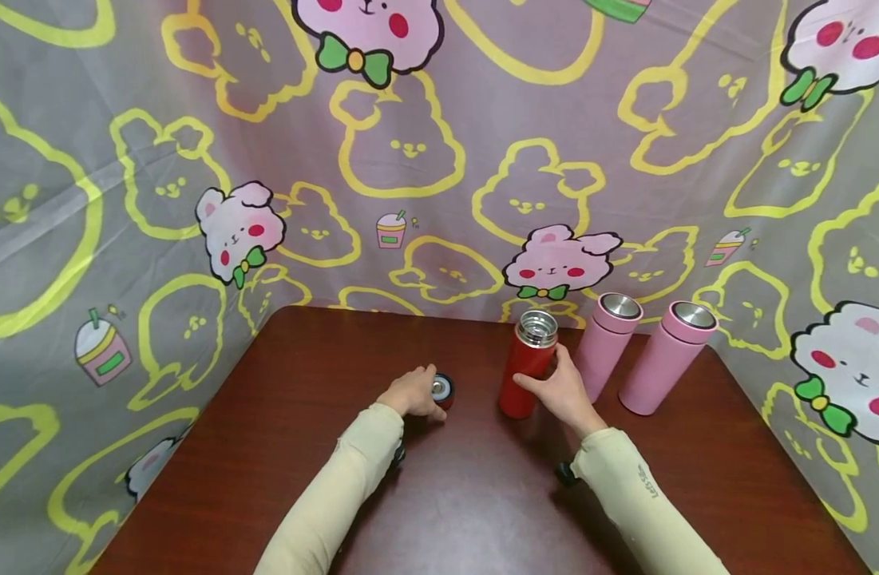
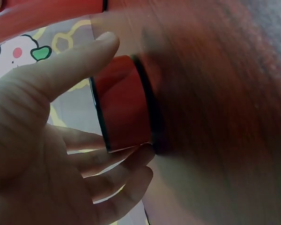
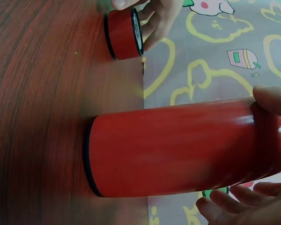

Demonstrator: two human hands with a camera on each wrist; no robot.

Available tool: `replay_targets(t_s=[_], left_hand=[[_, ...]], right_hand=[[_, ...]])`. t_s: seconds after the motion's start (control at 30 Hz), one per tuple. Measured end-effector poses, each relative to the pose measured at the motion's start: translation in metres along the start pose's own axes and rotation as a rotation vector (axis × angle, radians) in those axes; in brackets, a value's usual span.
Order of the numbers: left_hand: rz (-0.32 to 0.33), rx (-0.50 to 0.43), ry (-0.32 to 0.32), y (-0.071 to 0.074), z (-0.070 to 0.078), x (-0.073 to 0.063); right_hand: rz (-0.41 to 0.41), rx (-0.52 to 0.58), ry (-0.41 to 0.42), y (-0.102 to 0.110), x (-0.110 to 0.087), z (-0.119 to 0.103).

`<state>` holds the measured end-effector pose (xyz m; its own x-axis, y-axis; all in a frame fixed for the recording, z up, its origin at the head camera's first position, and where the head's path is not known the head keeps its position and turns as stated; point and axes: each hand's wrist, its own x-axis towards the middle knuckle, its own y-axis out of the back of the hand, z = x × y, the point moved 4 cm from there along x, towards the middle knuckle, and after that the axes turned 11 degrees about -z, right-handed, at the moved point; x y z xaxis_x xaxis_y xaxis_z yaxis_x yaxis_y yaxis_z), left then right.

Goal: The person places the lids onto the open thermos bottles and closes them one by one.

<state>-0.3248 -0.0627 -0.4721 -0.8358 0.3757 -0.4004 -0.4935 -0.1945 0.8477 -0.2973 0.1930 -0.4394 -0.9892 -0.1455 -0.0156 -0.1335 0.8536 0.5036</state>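
Note:
A red thermos flask [image 1: 523,375] stands upright on the table without a lid, its steel mouth showing. My right hand [image 1: 560,390] is around its upper part, the thumb [image 3: 271,101] at one side. The other fingers [image 3: 234,204] are loosely extended along the opposite side, with a small gap from the wall. To the left, the red lid [image 2: 124,103] with black rims rests on the table, its pale inner side up. My left hand [image 1: 413,393] surrounds it loosely, the thumb spread beside it and the fingertips by its far side; firm contact cannot be told.
Two pink flasks with steel-topped lids stand at the right: a nearer pink flask [image 1: 607,347] just beyond my right hand, and another pink flask [image 1: 665,359] farther right. A patterned cloth [image 1: 410,168] hangs behind the brown table [image 1: 281,447].

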Motion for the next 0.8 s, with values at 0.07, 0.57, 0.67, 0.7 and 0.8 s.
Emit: replay_targets(t_s=[0.07,0.57,0.67,0.7,0.8], left_hand=[[0.003,0.009,-0.001,0.001,0.003,0.001],[0.036,0.141,-0.082,-0.004,0.006,0.006],[0.006,0.127,-0.143,-0.006,0.008,-0.001],[0.0,0.122,-0.162,-0.007,0.009,-0.004],[0.015,0.094,-0.215,-0.006,0.009,-0.014]], right_hand=[[0.003,0.005,0.009,0.0,0.0,0.0],[-0.001,0.015,0.056,-0.004,-0.001,-0.003],[-0.01,0.016,0.068,-0.008,-0.004,-0.006],[-0.011,0.017,0.071,-0.01,-0.005,-0.007],[-0.017,0.016,0.1,-0.015,-0.009,-0.009]])
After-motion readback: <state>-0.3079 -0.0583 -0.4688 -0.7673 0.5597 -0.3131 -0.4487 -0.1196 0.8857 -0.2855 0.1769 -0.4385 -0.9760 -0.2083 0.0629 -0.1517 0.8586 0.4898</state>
